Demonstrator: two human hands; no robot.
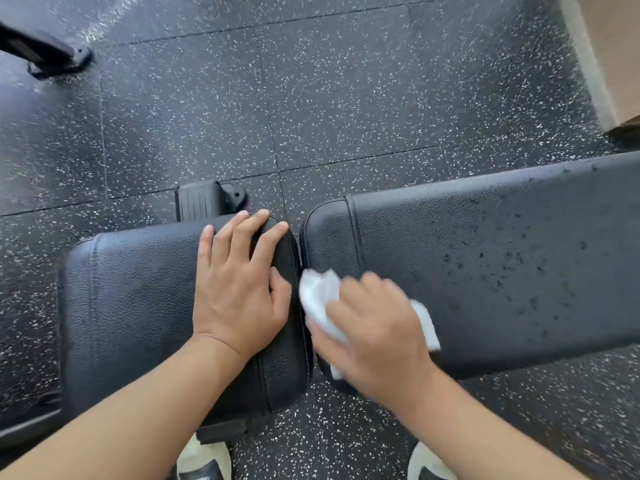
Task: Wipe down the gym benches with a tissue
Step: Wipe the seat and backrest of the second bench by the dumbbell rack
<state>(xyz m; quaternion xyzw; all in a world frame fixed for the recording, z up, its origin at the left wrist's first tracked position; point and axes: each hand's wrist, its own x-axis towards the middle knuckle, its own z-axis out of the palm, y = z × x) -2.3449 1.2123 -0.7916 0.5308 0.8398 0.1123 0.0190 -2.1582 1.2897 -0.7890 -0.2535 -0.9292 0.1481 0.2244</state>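
A black padded gym bench runs across the view in two parts: a short seat pad (131,306) on the left and a long back pad (502,258) on the right, with a narrow gap between them. Droplets speckle the long pad's right half. My left hand (239,289) rests flat on the seat pad's right end, fingers spread. My right hand (377,330) holds a crumpled white tissue (318,296) and presses it on the long pad's left end, beside the gap. The right hand looks blurred.
Dark speckled rubber floor tiles (311,98) surround the bench. A black frame foot (207,200) of the bench shows behind the seat pad. Another machine's black foot (52,57) stands far left. A pale wall base (588,64) runs at the top right. My shoes (204,462) are below.
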